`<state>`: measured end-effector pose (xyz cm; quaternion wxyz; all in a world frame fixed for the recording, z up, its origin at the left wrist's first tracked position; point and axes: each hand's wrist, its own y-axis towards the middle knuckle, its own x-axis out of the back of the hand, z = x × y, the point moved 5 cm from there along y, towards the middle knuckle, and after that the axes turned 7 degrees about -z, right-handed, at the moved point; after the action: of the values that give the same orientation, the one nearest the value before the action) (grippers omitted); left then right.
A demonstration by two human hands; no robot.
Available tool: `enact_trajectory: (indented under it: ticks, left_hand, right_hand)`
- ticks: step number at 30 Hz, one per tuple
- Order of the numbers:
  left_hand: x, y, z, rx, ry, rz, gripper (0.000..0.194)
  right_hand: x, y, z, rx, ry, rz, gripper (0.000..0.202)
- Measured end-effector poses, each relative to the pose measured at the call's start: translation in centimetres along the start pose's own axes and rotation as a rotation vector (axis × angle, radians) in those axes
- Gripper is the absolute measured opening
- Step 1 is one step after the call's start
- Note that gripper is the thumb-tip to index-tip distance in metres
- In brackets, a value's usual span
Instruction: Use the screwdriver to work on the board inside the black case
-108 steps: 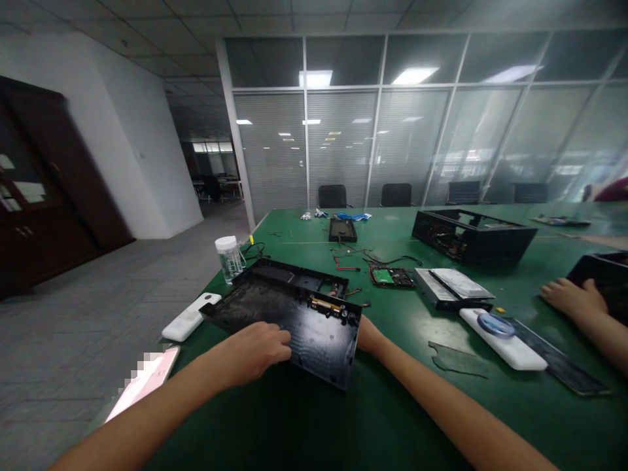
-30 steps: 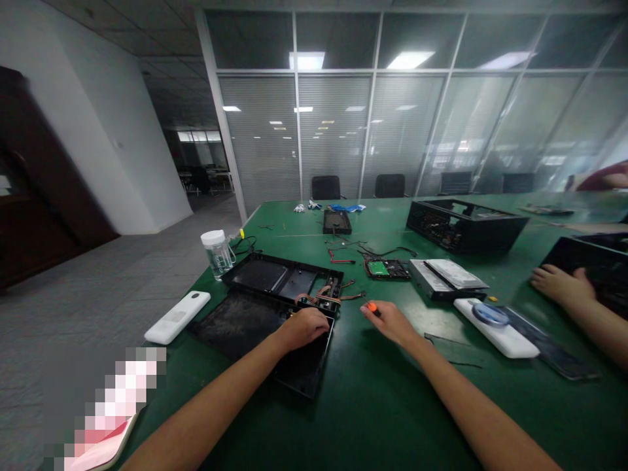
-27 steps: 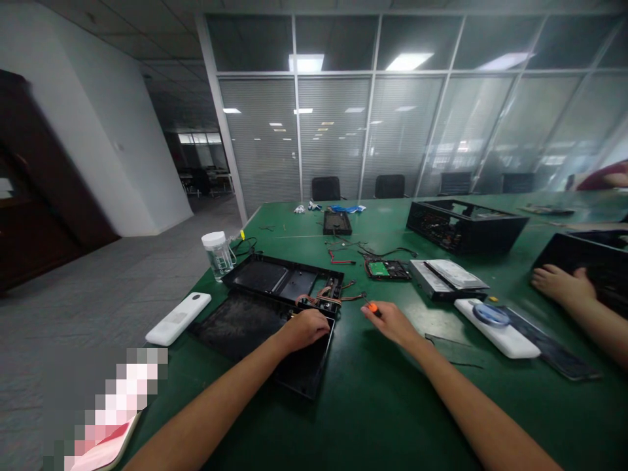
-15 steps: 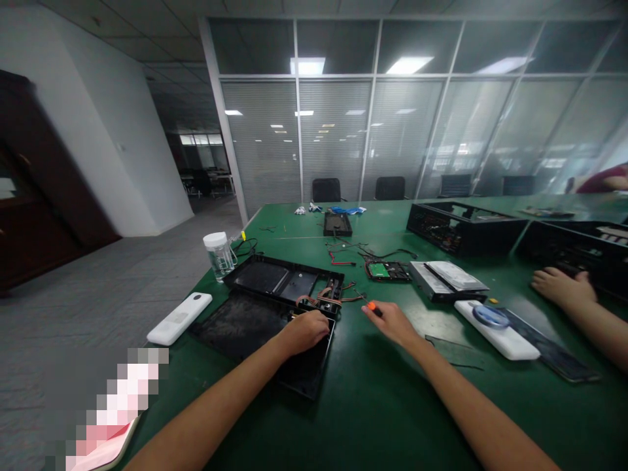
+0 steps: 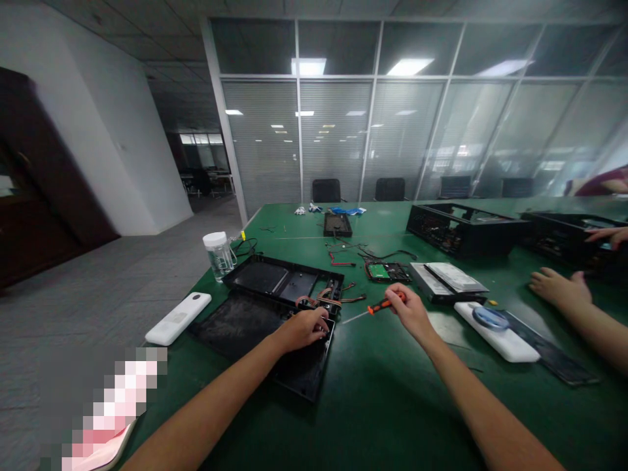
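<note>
My right hand [image 5: 409,309] grips the orange-and-black handle of a screwdriver [image 5: 375,306]. Its thin shaft points left and slightly down toward the black casing. At the casing's right end, my left hand [image 5: 303,329] is closed with fingertips curled together; whatever they hold is too small to tell. Under that hand lies a flat black cover panel [image 5: 235,324]. Behind it sits the open black casing [image 5: 265,276], with a bundle of multicoloured wires [image 5: 324,298] at its right end. Part of the panel's right edge is hidden by my left hand.
A green circuit board in a black frame [image 5: 387,271], a silver drive [image 5: 444,281] and a white power bank [image 5: 495,332] lie to the right. A plastic bottle [image 5: 218,255] and a white device [image 5: 179,318] stand left. Another person's hand [image 5: 562,291] rests far right.
My right hand has lifted and turned, so the screwdriver's handle and shaft now show. My left hand has barely shifted. At far right, the black case moved back and another hand appeared beside it.
</note>
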<state>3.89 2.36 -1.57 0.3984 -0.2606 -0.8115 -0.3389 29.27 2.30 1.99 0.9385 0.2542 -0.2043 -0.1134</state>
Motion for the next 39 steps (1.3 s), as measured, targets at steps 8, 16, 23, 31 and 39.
enact_trajectory:
  ticks: [8,16,23,31,39]
  left_hand:
    - [-0.3,0.0,0.4,0.036,-0.042,-0.001,0.046]
    - [0.1,0.0,-0.1,0.041,-0.041,-0.001,0.050]
    - [0.1,0.0,-0.2,0.045,-0.055,0.003,0.054]
    - [0.0,0.0,0.1,0.053,-0.046,0.008,0.054]
    - [-0.3,0.0,0.5,0.052,-0.050,0.000,0.070]
  right_hand:
    - [-3.2,-2.3,2.4,0.209,-0.208,0.084,0.024]
    - [-3.6,-2.3,2.7,0.231,-0.280,0.097,0.025]
    - [-3.6,-2.5,3.5,0.283,-0.332,0.128,0.024]
    - [-3.6,-2.6,3.8,0.269,-0.355,0.117,0.028]
    - [-4.7,-2.1,8.4,0.384,-0.729,0.274,0.041]
